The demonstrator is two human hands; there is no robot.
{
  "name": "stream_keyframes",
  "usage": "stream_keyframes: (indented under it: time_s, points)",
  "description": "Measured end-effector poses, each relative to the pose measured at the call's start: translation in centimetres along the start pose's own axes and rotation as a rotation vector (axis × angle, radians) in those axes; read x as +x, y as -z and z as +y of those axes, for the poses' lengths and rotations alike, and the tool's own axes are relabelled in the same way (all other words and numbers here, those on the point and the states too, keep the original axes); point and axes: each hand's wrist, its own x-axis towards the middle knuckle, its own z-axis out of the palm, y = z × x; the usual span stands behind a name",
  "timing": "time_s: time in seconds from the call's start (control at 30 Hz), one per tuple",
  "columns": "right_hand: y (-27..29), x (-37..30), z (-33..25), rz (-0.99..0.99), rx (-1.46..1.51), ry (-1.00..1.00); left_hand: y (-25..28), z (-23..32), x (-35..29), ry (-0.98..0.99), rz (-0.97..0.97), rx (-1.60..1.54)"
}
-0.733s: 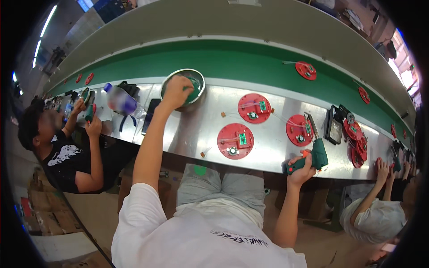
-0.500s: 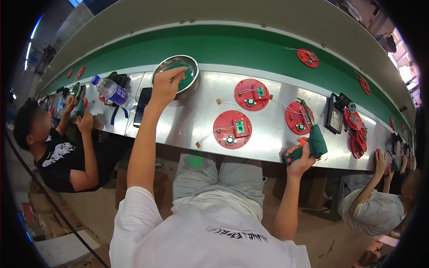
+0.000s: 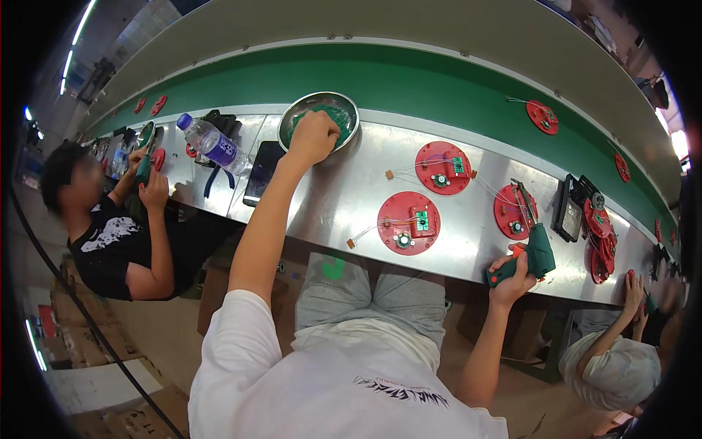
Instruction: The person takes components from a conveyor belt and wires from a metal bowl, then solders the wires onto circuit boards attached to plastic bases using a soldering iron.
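Observation:
My left hand is down in a metal bowl, fingers curled over its green contents; whatever the fingertips pinch is hidden. My right hand grips a green cordless electric screwdriver with an orange button, at the table's front edge. Its long shaft points away from me, over a red disc carrying wires and small parts. Two more red discs, one nearer and one farther, lie between my hands, each with a green circuit board, a round metal part and wires ending in a connector.
Left of the bowl are a black phone, a water bottle and dark-handled pliers. At right lie a black case and stacked red discs. People work at both sides; a green strip runs behind the metal table.
My left hand has lowered farther into the bowl, its fingers curling down. The whole view has shifted, moving the bench toward the right. My right hand still holds the screwdriver.

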Motion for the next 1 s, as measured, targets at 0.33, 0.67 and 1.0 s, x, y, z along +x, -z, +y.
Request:
stream_keyframes:
  time_s: [0.33,0.67,1.0]
  points:
    - [0.0,0.1,0.0,-0.035,-0.006,0.019,0.4,0.2,0.9,-0.030,-0.064,-0.003]
    - [0.3,0.0,0.0,-0.036,0.001,0.006,-0.2,0.6,1.0,0.046,-0.162,-0.008]
    - [-0.2,0.2,-0.3,-0.059,-0.020,0.013,-1.4,0.0,1.5,0.054,-0.130,0.049]
